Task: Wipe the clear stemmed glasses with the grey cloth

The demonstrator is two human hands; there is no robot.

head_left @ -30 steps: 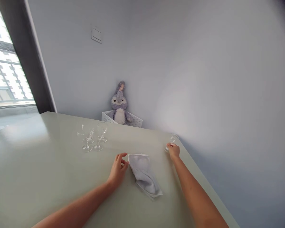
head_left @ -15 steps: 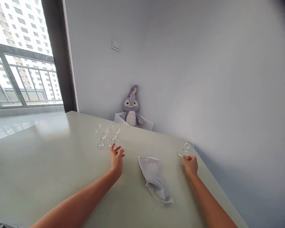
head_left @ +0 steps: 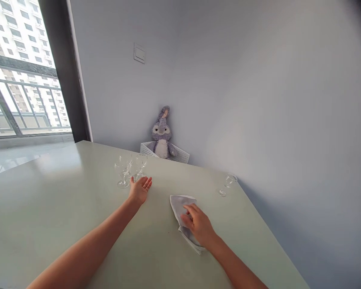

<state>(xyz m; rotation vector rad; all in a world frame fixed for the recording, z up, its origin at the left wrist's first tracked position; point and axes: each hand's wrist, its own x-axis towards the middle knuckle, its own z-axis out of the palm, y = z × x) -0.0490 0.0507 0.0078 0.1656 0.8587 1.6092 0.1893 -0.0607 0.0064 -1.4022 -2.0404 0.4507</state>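
Observation:
My left hand point(head_left: 140, 190) is open, fingers stretched out, just in front of several clear stemmed glasses point(head_left: 123, 184) grouped at the left. It partly covers the foot of the nearest glass, and I cannot tell whether they touch. Over a crumpled light grey cloth point(head_left: 178, 205) in the middle hovers my right hand point(head_left: 200, 224), its fingers apart and curved with nothing held in them. Part of the cloth is hidden under that hand. A single clear stemmed glass point(head_left: 229, 180) stands at the far right, apart from both hands.
A pale glossy table point(head_left: 63, 200) carries everything. Behind its far edge, a purple plush rabbit point(head_left: 161, 138) sits in a white perforated basket point(head_left: 180, 155). Grey walls point(head_left: 258, 100) meet the back and right of the table; a window point(head_left: 24, 96) is at the left.
My right hand has left the glass at the right and moved left over the cloth. My left hand has turned and spread its fingers. The camera view has shifted slightly right.

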